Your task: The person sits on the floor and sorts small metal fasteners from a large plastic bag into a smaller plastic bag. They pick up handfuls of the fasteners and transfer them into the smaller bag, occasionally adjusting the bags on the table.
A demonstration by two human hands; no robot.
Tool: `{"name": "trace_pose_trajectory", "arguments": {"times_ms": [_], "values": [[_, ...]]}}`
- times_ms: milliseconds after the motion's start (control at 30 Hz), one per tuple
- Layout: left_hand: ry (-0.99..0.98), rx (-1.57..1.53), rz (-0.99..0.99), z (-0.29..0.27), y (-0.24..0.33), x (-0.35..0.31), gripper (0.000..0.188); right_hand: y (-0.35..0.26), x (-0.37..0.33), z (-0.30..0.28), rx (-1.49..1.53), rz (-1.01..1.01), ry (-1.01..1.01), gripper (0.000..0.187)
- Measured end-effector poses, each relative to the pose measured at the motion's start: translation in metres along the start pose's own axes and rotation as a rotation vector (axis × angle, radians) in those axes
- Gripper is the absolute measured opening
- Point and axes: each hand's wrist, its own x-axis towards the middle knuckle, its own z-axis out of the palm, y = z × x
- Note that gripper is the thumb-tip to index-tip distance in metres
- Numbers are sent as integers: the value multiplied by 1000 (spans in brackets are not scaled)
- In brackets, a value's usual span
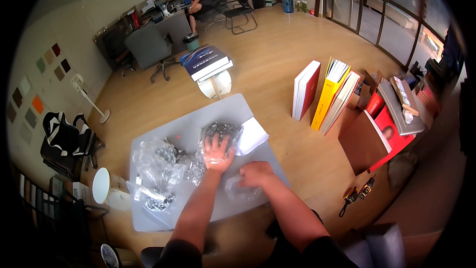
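Two hands work over one grey tabletop (233,108): the left hand (218,153) lies with its fingers spread across a bulging clear bag of dark, shiny contents (220,129), touching its top, while the right hand (257,174) is curled inward at a second, flatter clear bag (243,191) near the front edge; I cannot tell whether its fingers are closed on the film. One white sheet or packet (253,136) lies just beside the bulging bag on its right. To the left sits a cluster of crumpled clear plastic (163,161) with dark, glinting pieces inside, too tangled to count. The tabletop has rounded corners and stands on a wood-toned floor (275,44). On that floor, to the right, three thick books (329,97) stand upright, and two yellow-and-black tools (359,192) lie nearer. Farther back are one white fan (82,85), one blue water bottle (288,3), and one seated person (196,5) beside a desk.
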Motion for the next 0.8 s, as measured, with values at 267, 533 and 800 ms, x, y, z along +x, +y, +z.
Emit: {"name": "trace_pose_trajectory", "arguments": {"times_ms": [267,533,800], "values": [[14,-49,7,2,1,-12,44,-1,-6,-2,-1,23,21,48],[26,-67,38,10,-2,-43,46,1,-4,-1,-9,-5,33,48],[75,-80,85,-5,2,-28,59,1,-1,11,5,-3,63,46]]}}
